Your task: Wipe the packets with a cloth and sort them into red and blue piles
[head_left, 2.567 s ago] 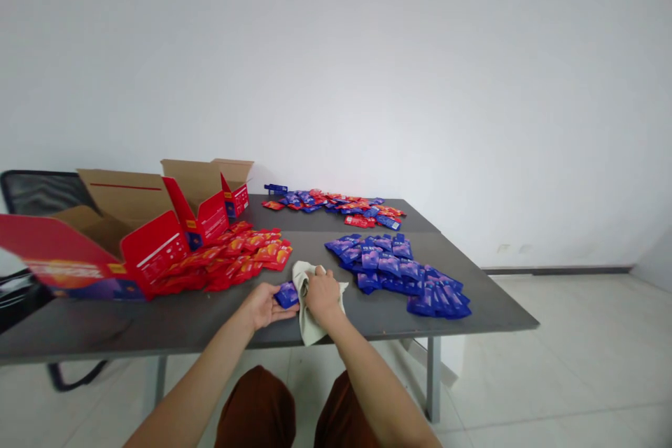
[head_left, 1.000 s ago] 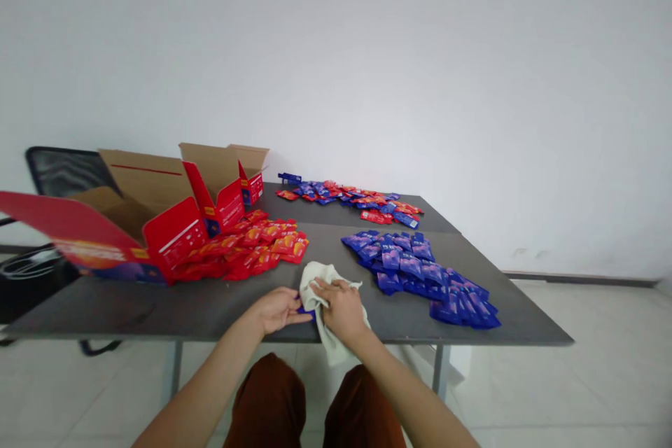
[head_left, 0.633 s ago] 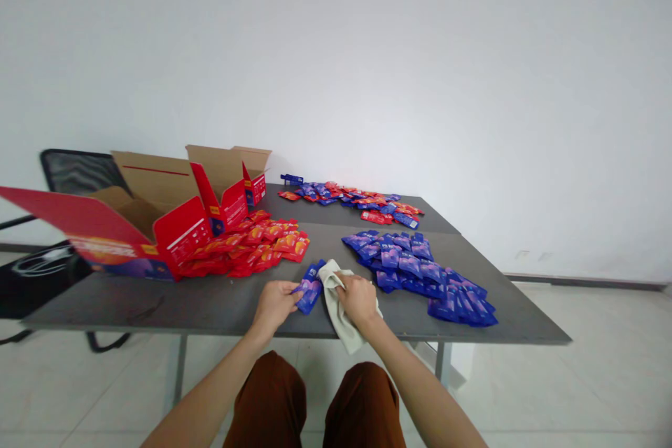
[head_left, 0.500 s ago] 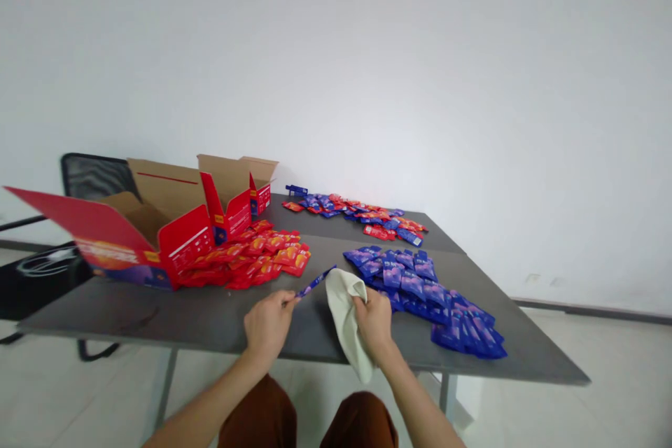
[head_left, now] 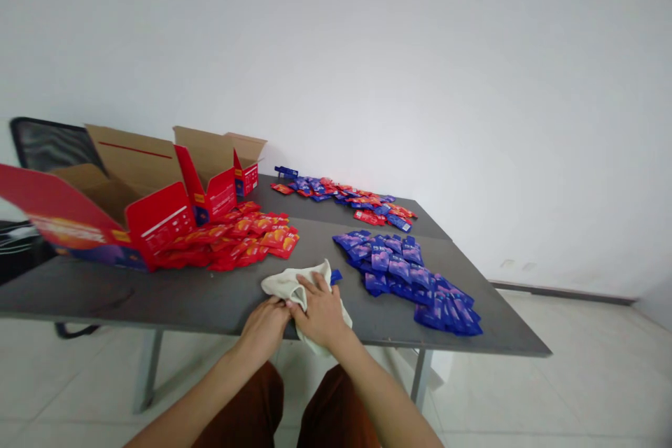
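Observation:
My right hand (head_left: 321,315) presses a pale cloth (head_left: 283,285) down on the table near its front edge, fingers bent over the fabric. A corner of a blue sachet (head_left: 336,276) sticks out from beneath the cloth; the rest is covered. Close against the cloth's left side, my left hand (head_left: 264,327) is closed, its fingertips at the sachet's near end and partly hidden. A heap of blue sachets (head_left: 399,269) lies to the right of my hands, and a heap of red sachets (head_left: 246,238) to the left.
Open red cartons (head_left: 162,220) stand in a row along the left side of the grey table (head_left: 210,301). Mixed red and blue sachets (head_left: 344,194) lie at the far end by the wall. A black mesh chair (head_left: 52,147) stands behind the cartons.
The cloth in my right hand has moved left and down onto the blue sachet, which was held up beside it. My hands are now together, and the view has shifted slightly right.

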{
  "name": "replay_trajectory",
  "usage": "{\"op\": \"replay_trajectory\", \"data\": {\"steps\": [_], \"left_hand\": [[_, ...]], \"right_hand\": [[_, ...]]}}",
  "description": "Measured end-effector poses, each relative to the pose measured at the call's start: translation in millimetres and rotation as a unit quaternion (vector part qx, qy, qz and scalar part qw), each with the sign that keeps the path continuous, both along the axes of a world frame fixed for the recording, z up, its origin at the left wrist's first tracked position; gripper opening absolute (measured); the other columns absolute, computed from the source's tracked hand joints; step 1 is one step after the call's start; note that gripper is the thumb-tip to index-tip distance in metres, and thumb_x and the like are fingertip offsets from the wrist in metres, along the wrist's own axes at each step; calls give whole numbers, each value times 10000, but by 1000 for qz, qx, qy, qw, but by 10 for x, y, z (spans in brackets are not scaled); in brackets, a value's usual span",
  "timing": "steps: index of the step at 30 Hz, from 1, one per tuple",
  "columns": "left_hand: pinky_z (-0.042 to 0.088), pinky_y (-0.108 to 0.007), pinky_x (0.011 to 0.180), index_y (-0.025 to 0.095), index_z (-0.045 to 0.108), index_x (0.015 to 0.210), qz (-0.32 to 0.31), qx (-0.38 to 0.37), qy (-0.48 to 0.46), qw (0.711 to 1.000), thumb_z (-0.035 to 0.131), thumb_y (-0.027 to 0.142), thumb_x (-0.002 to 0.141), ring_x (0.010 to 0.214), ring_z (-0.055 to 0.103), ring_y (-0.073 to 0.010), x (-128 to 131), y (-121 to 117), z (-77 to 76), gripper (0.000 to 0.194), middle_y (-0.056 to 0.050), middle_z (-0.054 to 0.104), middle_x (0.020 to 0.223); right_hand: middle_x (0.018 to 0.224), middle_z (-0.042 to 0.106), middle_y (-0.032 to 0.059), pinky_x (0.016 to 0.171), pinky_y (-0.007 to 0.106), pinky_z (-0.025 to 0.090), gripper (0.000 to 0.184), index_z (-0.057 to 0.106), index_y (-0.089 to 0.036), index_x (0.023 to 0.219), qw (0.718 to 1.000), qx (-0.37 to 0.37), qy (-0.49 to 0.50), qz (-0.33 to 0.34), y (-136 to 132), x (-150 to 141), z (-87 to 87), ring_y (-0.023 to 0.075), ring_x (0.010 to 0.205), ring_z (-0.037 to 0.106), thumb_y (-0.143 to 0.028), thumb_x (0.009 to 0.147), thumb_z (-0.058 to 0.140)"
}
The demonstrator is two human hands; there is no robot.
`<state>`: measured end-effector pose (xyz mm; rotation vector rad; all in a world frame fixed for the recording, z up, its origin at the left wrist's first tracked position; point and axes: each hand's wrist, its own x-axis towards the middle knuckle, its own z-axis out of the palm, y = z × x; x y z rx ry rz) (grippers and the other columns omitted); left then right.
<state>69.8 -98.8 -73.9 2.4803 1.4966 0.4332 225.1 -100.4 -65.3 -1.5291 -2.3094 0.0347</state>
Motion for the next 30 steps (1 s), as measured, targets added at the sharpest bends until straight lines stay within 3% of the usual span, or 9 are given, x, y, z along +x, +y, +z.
{"op": "replay_trajectory", "data": {"steps": [4, 6, 8, 11, 15, 18, 23, 26, 30], "left_hand": [[387, -313, 1063, 218, 708, 1092, -49, 1, -60, 997, 386, -51, 738, 1202, 532, -149, -33, 70, -61, 548, -41, 651, 1226], [337, -304, 1111, 213, 679, 1155, -25, 10, -80, 996, 361, -96, 660, 1247, 497, -125, -36, 78, -144, 664, -20, 610, 1292], [300, -317, 1137, 201, 648, 1207, 2, 26, -90, 996, 350, -98, 640, 1272, 473, -124, -36, 54, -212, 708, -16, 580, 1327], [301, -334, 1131, 224, 654, 1206, 20, 27, -80, 996, 366, -78, 649, 1270, 477, -149, -47, -9, -199, 695, -19, 595, 1310], [372, -323, 1065, 270, 694, 1141, 2, 0, -59, 998, 390, -28, 688, 1208, 530, -176, -87, -38, -16, 622, -23, 633, 1250], [358, -344, 1074, 260, 672, 1184, -16, -20, -44, 999, 382, -14, 699, 1259, 487, -185, -91, -12, 64, 628, -22, 612, 1287], [225, -390, 1152, 201, 603, 1274, 11, -37, -45, 998, 367, -35, 680, 1328, 414, -164, -15, -37, -10, 681, -25, 522, 1382], [208, -394, 1155, 225, 614, 1260, 32, -8, -58, 998, 388, -22, 710, 1305, 441, -171, 42, -89, -33, 645, -25, 561, 1348], [259, -367, 1125, 221, 650, 1220, 55, 26, -27, 998, 417, 4, 726, 1248, 498, -210, 86, -164, 35, 588, -86, 628, 1259]], "right_hand": [[1432, 460, 52, 1053, 622, 135, 473, 519, -259, 1327, 993, 1, -8, -118, 172, 58, -14, 306, 1405, 182, -476, 976, 288], [1437, 445, 92, 1056, 662, -17, 496, 517, -192, 1339, 980, 22, -1, -199, 239, 73, -12, 321, 1423, 112, -445, 982, 283], [1445, 428, 112, 1049, 657, -113, 497, 514, -155, 1343, 973, 35, 2, -227, 251, 53, -26, 315, 1434, 61, -409, 986, 280], [1445, 432, 78, 1070, 618, -139, 456, 509, -200, 1352, 990, 28, -10, -135, 174, -15, -62, 278, 1438, 83, -385, 983, 316], [1440, 445, -6, 1142, 500, -56, 444, 435, -272, 1403, 1000, 3, -21, 18, 108, -19, -89, 198, 1435, 130, -375, 978, 357], [1419, 472, -3, 1153, 478, -23, 443, 437, -266, 1403, 1000, -5, -25, 17, 211, 79, -95, 190, 1436, 129, -369, 978, 366], [1405, 483, 80, 1151, 480, 35, 463, 440, -187, 1405, 998, -22, -23, -62, 446, 192, -122, 216, 1420, 203, -319, 962, 417], [1429, 458, 57, 1159, 464, 27, 496, 404, -231, 1426, 1000, -18, -17, 12, 414, 212, -137, 199, 1415, 218, -271, 936, 470], [1485, 374, 4, 1167, 427, 36, 614, 289, -295, 1471, 989, -43, -11, 140, 162, 303, -104, 150, 1415, 211, -202, 900, 493]]}}
